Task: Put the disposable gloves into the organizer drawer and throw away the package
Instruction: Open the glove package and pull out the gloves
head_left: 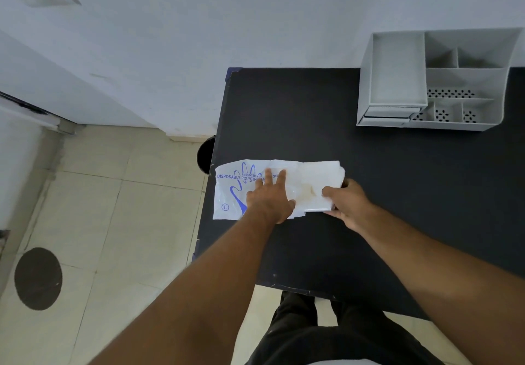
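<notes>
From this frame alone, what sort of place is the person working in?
Probably a plain indoor workroom or utility space, not a kitchen: a black table against a bare white wall, a tiled floor, and a grey desk organizer at the table's far edge.

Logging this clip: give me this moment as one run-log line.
left hand flat on package | right hand grips glove stack | organizer untouched

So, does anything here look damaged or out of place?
Slightly. The glove package hangs a little over the left edge of the black table. The gloves sticking out of it show a yellowish stain. The organizer looks tidy.
</notes>
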